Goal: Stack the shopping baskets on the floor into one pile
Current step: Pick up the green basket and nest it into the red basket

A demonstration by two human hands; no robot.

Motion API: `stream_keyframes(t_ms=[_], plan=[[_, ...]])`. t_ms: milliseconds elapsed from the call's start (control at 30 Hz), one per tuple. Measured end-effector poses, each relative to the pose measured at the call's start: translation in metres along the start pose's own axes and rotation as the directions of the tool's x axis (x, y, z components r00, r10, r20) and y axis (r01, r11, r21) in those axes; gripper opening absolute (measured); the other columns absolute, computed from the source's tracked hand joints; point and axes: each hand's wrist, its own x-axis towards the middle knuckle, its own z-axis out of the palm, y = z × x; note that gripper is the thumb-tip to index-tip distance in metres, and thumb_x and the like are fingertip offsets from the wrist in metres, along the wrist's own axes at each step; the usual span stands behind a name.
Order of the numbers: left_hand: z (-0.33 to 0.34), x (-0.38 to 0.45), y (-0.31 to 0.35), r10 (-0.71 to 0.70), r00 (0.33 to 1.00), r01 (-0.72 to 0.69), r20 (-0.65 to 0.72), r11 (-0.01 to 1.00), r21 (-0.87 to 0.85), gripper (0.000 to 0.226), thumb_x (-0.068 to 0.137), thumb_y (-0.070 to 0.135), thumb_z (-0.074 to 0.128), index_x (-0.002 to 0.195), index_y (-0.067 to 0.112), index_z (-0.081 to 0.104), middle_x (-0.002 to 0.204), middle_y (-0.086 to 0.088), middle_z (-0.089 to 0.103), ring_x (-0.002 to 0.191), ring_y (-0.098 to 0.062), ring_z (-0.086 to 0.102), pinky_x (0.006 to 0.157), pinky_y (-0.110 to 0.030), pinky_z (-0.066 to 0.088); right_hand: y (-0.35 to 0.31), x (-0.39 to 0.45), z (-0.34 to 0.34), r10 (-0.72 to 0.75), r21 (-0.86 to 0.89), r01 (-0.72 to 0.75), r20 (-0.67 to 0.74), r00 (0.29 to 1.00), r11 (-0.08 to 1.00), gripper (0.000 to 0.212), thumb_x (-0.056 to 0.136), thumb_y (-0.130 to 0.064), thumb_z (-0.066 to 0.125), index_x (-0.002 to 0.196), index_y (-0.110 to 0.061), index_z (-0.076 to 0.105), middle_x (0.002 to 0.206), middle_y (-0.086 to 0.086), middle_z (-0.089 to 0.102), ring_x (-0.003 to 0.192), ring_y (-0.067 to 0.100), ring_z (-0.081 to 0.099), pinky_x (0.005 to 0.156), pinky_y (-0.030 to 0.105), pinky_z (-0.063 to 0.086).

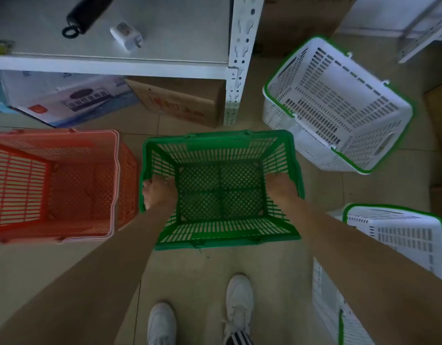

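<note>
A green basket (221, 192) sits in the middle of the floor, open side up. My left hand (156, 192) grips its left rim and my right hand (281, 186) grips its right rim. A red basket (55, 185) stands close to its left, also open side up. A white basket with a green rim (339, 103) lies tilted at the upper right. Another white basket with a green rim (399, 235) is at the right, partly hidden by my right forearm. A third white basket (329, 310) shows at the bottom right edge.
A white metal shelf (236, 70) stands behind the baskets, with a black cylinder (87, 13) and a white plug (126, 34) on it. Cardboard boxes (180, 100) sit under the shelf and at the right. My white shoes (237, 305) are just below the green basket.
</note>
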Motion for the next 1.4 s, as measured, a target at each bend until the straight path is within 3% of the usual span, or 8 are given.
stream_keyframes(t_ms=[100,233,367,500,667,800,1133,1400], plan=[[-0.002,0.009,-0.003,-0.091,0.985,0.089,-0.146,0.996,-0.018,0.048,0.099,0.028,0.04,0.139,0.001,0.043,0.142,-0.023,0.039,0.129,-0.042,0.04,0.105,-0.047,0.036,0.003,0.014,-0.006,-0.057,-0.084,0.044,-0.165,0.985,0.996,0.036,0.1,-0.022,0.038,0.069,-0.009,0.052,0.087,0.015,0.061,0.089,0.033,0.063,0.076,0.036,0.05],[0.008,0.024,-0.016,-0.12,0.964,0.114,-0.238,0.993,-0.039,0.053,0.097,0.027,0.045,0.143,0.001,0.036,0.148,-0.021,0.034,0.131,-0.043,0.038,0.109,-0.049,0.034,0.011,0.024,-0.011,-0.099,-0.28,-0.029,-0.434,0.895,0.959,0.031,0.097,-0.019,0.039,0.116,0.0,0.055,0.122,0.018,0.052,0.112,0.034,0.051,0.085,0.039,0.044],[0.019,0.031,-0.02,-0.212,0.956,0.177,-0.202,0.968,-0.175,0.061,0.096,0.026,0.044,0.151,0.009,0.024,0.154,-0.019,0.029,0.134,-0.044,0.037,0.112,-0.052,0.031,0.018,0.033,-0.014,0.006,-0.2,-0.095,-0.406,0.914,0.975,0.051,0.097,-0.021,0.039,0.143,-0.001,0.032,0.146,0.02,0.038,0.129,0.035,0.043,0.103,0.047,0.038],[0.026,0.036,-0.023,-0.277,0.946,0.245,-0.171,0.951,-0.186,0.063,0.097,0.029,0.044,0.15,0.006,0.022,0.152,-0.02,0.032,0.134,-0.045,0.038,0.11,-0.055,0.032,0.026,0.047,-0.013,0.151,-0.066,-0.172,-0.246,0.957,0.983,0.051,0.095,-0.026,0.04,0.141,-0.007,0.031,0.136,0.019,0.048,0.116,0.035,0.053,0.097,0.048,0.046],[0.021,0.052,-0.038,-0.294,0.946,0.261,-0.14,0.941,-0.216,0.056,0.098,0.03,0.046,0.141,-0.004,0.036,0.144,-0.025,0.044,0.131,-0.044,0.045,0.107,-0.048,0.038,0.041,0.052,-0.025,0.093,-0.012,-0.095,-0.134,0.987,0.995,0.041,0.098,-0.018,0.04,0.138,-0.006,0.035,0.116,0.016,0.057,0.081,0.023,0.053,0.066,0.03,0.043],[0.018,0.047,-0.036,-0.332,0.927,0.287,-0.172,0.927,-0.243,0.052,0.097,0.029,0.048,0.137,-0.002,0.039,0.142,-0.024,0.047,0.131,-0.042,0.046,0.108,-0.049,0.037,0.037,0.051,-0.024,0.15,-0.024,-0.156,-0.161,0.975,0.987,0.049,0.098,-0.02,0.042,0.143,-0.002,0.033,0.13,0.019,0.054,0.09,0.027,0.054,0.069,0.029,0.041],[-0.008,0.01,-0.019,-0.365,0.892,0.307,-0.267,0.922,-0.235,0.048,0.097,0.027,0.047,0.137,0.002,0.037,0.143,-0.019,0.047,0.133,-0.037,0.044,0.105,-0.052,0.034,0.029,0.014,-0.051,0.117,-0.009,-0.124,-0.27,0.956,0.992,0.042,0.099,-0.026,0.041,0.134,-0.003,0.04,0.105,0.015,0.056,0.063,0.017,0.046,0.056,0.027,0.038],[-0.068,-0.02,-0.001,-0.359,0.864,0.29,-0.353,0.928,-0.232,0.044,0.095,0.027,0.047,0.133,0.004,0.042,0.14,-0.016,0.05,0.132,-0.035,0.045,0.105,-0.05,0.033,-0.012,-0.034,-0.085,0.049,-0.056,-0.072,-0.347,0.936,0.996,0.045,0.099,-0.027,0.044,0.131,0.003,0.041,0.119,0.024,0.06,0.099,0.038,0.062,0.074,0.04,0.05]])
